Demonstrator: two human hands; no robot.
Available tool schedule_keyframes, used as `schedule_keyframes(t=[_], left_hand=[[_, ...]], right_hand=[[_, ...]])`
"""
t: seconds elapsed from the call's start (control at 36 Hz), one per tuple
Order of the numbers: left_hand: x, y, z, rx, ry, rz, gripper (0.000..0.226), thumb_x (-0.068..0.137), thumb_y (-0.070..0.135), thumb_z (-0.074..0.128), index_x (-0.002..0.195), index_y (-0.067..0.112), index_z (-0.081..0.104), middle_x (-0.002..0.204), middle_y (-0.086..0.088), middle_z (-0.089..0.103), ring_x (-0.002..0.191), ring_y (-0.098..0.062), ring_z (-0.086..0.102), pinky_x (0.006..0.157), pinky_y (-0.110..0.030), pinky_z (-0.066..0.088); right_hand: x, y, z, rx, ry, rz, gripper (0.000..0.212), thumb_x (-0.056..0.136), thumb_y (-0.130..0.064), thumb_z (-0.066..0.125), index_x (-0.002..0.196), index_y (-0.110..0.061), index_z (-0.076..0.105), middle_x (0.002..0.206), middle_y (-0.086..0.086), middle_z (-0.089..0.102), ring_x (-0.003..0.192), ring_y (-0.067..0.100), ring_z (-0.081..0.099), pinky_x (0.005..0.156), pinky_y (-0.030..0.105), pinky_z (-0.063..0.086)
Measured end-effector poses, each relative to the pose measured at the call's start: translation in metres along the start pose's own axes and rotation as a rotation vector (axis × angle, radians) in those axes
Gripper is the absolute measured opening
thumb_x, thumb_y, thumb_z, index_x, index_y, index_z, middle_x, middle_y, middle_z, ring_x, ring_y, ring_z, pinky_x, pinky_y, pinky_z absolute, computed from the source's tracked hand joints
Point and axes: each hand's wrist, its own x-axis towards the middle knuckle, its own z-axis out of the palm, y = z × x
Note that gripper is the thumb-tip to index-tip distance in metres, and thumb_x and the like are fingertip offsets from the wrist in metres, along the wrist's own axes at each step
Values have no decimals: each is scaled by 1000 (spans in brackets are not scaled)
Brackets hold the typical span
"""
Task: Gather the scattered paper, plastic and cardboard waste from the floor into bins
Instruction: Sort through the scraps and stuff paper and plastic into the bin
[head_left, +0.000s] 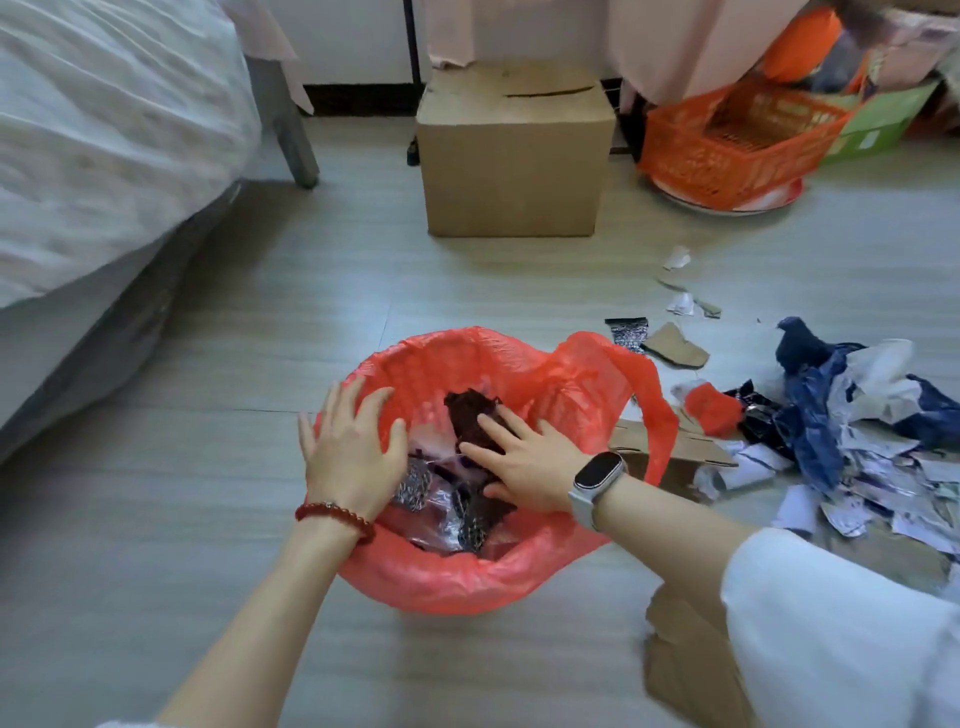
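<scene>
Grey floor (218, 364) spreads out by a bed (104, 156). Both hands are over the bin (467, 582) with its red bag. The left hand (353, 447) has its fingers spread wide and holds nothing. The right hand (524, 467) presses flat on the rubbish inside. Pushing too hard could tear the thin bag or tip the bin. Lots of paper scraps (857, 457) and cardboard (675, 345) wait on the floor to the right. I can read no words anywhere.

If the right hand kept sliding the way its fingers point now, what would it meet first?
Probably the dark crumpled wrapper inside the red-lined bin: the right hand points up-left and its fingertips already seem to rest on it, though depth is unclear.
</scene>
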Motion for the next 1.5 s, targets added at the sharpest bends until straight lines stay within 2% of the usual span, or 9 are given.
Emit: schedule_keyframes(t=[0.11, 0.31, 0.58, 0.69, 0.83, 1.06, 1.14, 1.25, 1.5], left_hand=[[0, -17, 4, 70, -147, -192, 66, 90, 34, 48, 145, 20, 16, 155, -8, 8, 140, -32, 12, 110, -52, 19], [-15, 10, 11, -44, -176, -233, 70, 90, 31, 49, 146, 14, 10, 154, -10, 6, 135, -35, 20, 104, -46, 32], [-17, 96, 37, 17, -137, -22, 63, 89, 31, 48, 144, 20, 21, 155, -11, 4, 142, -31, -6, 108, -63, -2], [-15, 158, 46, -97, -77, 206, 49, 87, 28, 46, 133, 13, 44, 146, -16, 31, 137, -34, 23, 110, -56, 18], [-41, 246, 82, -253, -198, 509, 42, 77, 23, 43, 113, 9, 59, 125, -17, 52, 115, -37, 50, 88, -48, 45], [-96, 327, 172, 4, -536, 906, 39, 86, 17, 46, 125, 8, 48, 132, -16, 43, 118, -35, 44, 90, -44, 43], [-104, 352, 204, 115, -699, 817, 42, 91, 19, 43, 132, 13, 38, 140, -10, 34, 125, -29, 35, 97, -40, 38], [-112, 376, 235, 106, -807, 687, 44, 92, 19, 44, 134, 13, 36, 137, -12, 34, 122, -29, 38, 99, -37, 37], [-110, 390, 235, 138, -861, 802, 52, 91, 30, 51, 137, 17, 31, 134, -7, 37, 115, -22, 47, 96, -28, 38]], right_hand=[[17, -12, 12, 13, -289, -12, 60, 96, -50, 29, 146, -39, -2, 157, 0, -11, 143, 33, -12, 113, 53, 17], [15, 14, 22, -56, -378, 33, 58, 95, -53, 32, 144, -43, 3, 157, -1, -3, 143, 33, -8, 111, 52, 24], [-66, 85, -37, 324, 176, 52, 38, 94, -32, 44, 131, -24, 49, 131, 0, 54, 123, 19, 47, 101, 37, 40], [-116, 125, -38, 464, 450, 169, 30, 93, -18, 49, 121, -17, 60, 116, 1, 64, 106, 16, 57, 92, 31, 44], [-193, 181, 4, 676, 600, 397, 28, 92, -10, 49, 116, -12, 62, 110, 4, 66, 100, 19, 60, 91, 34, 48], [-330, 242, 134, 641, 374, 839, 37, 92, -29, 47, 125, -15, 55, 125, 7, 58, 118, 24, 50, 97, 30, 36], [-368, 254, 190, 527, 87, 919, 85, 72, -74, 37, 145, -34, 18, 152, 6, 23, 140, 30, 19, 112, 49, 21], [-387, 253, 246, 635, -128, 951, 109, 67, -75, 55, 138, -46, -23, 152, 2, -28, 141, 36, -15, 108, 63, 10], [-378, 257, 271, 566, 117, 1000, 60, 89, -27, 48, 142, -32, 20, 140, 9, 32, 115, 35, 44, 90, 41, 43]])
